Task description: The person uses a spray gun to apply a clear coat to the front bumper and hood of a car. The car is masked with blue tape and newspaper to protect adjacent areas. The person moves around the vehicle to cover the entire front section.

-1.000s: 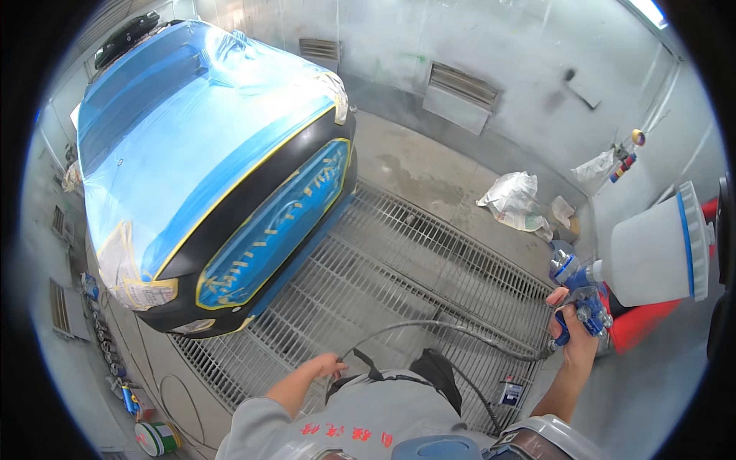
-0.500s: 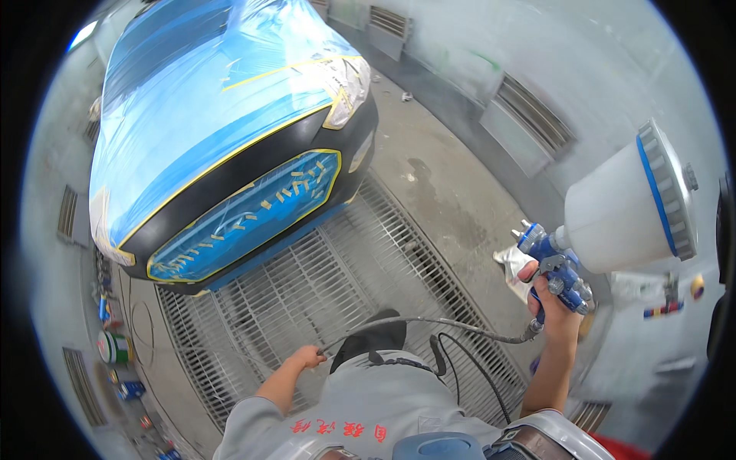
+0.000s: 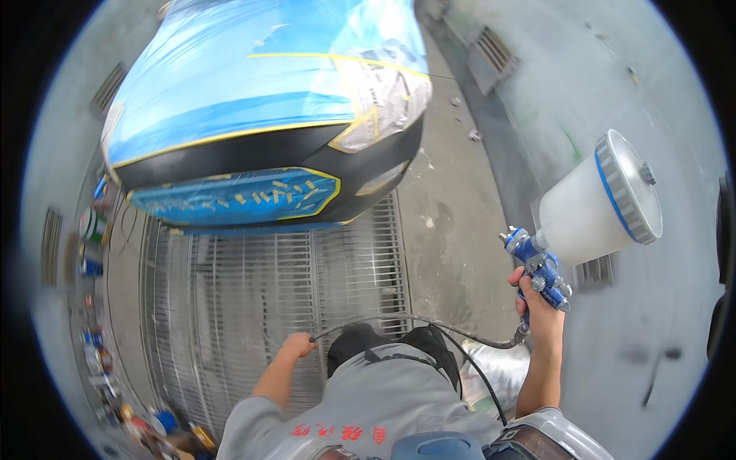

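Note:
My right hand [image 3: 537, 307] grips a blue and silver spray gun [image 3: 540, 272], which has a large white translucent cup [image 3: 579, 215] with a blue band and ridged lid. A dark air hose [image 3: 402, 317] runs from the gun's handle across my body to my left hand [image 3: 299, 344], whose fingers are closed on it. In front of me stands a car [image 3: 261, 96] covered in blue plastic sheeting, with pale masking paper [image 3: 383, 100] at the corner, a black bumper [image 3: 299, 146] and a taped blue panel [image 3: 238, 199] across its grille.
Metal floor grating [image 3: 253, 284] lies underfoot, with concrete floor [image 3: 445, 230] to the right. A pale crumpled sheet [image 3: 494, 368] lies by my legs. Cans and containers [image 3: 93, 230] line the left wall. Vents [image 3: 492, 50] are set into the grey booth walls [image 3: 636, 92].
My view has turned rightward along the car, which now sits higher and more squarely ahead. The gun and my right hand are slightly further left in view. Both hands keep their grip.

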{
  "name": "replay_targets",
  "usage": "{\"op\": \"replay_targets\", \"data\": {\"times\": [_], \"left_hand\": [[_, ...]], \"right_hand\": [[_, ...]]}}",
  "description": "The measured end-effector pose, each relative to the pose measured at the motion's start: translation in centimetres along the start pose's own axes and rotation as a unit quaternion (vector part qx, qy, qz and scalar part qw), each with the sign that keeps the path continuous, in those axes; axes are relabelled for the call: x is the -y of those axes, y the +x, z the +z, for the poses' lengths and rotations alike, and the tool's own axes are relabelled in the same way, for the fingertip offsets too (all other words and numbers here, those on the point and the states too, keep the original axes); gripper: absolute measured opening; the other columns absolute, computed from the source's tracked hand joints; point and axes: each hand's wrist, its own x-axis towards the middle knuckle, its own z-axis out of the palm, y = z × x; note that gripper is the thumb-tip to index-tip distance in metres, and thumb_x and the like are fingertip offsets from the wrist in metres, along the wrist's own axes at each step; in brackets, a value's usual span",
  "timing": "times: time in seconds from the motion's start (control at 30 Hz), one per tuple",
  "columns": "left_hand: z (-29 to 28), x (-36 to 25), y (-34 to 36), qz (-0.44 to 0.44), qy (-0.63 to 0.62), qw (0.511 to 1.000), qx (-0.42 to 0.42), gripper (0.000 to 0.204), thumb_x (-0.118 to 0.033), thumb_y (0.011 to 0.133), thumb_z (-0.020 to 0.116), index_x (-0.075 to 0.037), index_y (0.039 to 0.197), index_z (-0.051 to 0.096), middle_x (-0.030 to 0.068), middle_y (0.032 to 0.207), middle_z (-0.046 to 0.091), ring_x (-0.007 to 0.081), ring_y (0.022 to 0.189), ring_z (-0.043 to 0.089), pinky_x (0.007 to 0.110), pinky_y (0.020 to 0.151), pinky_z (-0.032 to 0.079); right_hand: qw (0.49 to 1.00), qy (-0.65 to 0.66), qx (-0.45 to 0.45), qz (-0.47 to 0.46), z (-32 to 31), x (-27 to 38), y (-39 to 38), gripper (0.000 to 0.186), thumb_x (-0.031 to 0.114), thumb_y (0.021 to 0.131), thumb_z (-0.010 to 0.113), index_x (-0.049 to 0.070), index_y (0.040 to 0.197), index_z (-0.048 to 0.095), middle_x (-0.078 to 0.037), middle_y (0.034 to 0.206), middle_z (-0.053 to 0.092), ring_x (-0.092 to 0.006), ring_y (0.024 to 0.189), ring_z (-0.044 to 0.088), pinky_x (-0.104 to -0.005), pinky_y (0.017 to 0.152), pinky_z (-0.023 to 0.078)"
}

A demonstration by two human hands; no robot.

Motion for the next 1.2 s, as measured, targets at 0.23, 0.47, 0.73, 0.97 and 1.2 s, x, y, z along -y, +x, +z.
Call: {"op": "replay_targets", "data": {"times": [0.23, 0.47, 0.73, 0.97, 1.2], "left_hand": [[16.9, -13.5, -5.9, -0.175, -0.160, 0.969, -0.073, 0.048, -0.051, 0.100, 0.066, -0.007, 0.116, 0.075, 0.0205, 0.115, 0.076, 0.0425, 0.111, 0.069, 0.053, 0.095, 0.055], [36.9, -40.3, -12.1, -0.248, -0.368, 0.896, -0.010, 0.036, -0.036, 0.107, 0.062, -0.002, 0.114, 0.070, 0.0146, 0.105, 0.078, 0.0324, 0.106, 0.074, 0.046, 0.089, 0.057], [52.7, -58.9, -11.4, -0.217, -0.796, 0.560, -0.073, 0.020, -0.014, 0.108, 0.059, 0.002, 0.120, 0.065, 0.0080, 0.098, 0.072, 0.0195, 0.088, 0.070, 0.036, 0.083, 0.056], [38.0, -56.9, -10.0, -0.282, -0.678, 0.607, -0.304, 0.033, -0.017, 0.105, 0.067, 0.007, 0.128, 0.066, 0.0059, 0.089, 0.071, 0.0147, 0.084, 0.068, 0.031, 0.079, 0.053], [34.1, -52.0, -6.3, -0.292, -0.626, 0.562, -0.455, 0.042, -0.024, 0.106, 0.067, 0.005, 0.136, 0.068, 0.0065, 0.089, 0.075, 0.0132, 0.080, 0.068, 0.030, 0.077, 0.054]], "right_hand": [[0.985, 0.054, 0.151, -0.055, -3.2, -8.2, 18.6, 0.028, 0.020, 0.108, 0.066, 0.000, 0.127, 0.064, -0.006, 0.097, 0.068, -0.0083, 0.054, 0.052, -0.0252, 0.048, 0.041], [0.946, 0.136, 0.293, -0.018, -5.4, -13.3, 27.3, 0.014, 0.011, 0.098, 0.069, 0.004, 0.110, 0.070, 0.001, 0.095, 0.064, -0.0029, 0.055, 0.047, -0.0232, 0.046, 0.035], [0.930, 0.089, 0.357, -0.027, -5.7, -18.1, 30.4, 0.026, 0.022, 0.104, 0.071, 0.003, 0.122, 0.069, -0.004, 0.088, 0.071, -0.0074, 0.052, 0.054, -0.0258, 0.045, 0.041], [0.949, 0.028, 0.302, -0.090, 2.6, -16.5, 33.1, 0.026, 0.028, 0.099, 0.077, 0.003, 0.091, 0.073, 0.001, 0.067, 0.063, -0.0076, 0.051, 0.053, -0.0265, 0.044, 0.039], [0.958, 0.069, 0.230, -0.157, 13.7, -18.0, 32.4, 0.026, 0.026, 0.096, 0.081, 0.000, 0.095, 0.076, 0.002, 0.072, 0.066, -0.0055, 0.061, 0.055, -0.0268, 0.055, 0.043]]}}
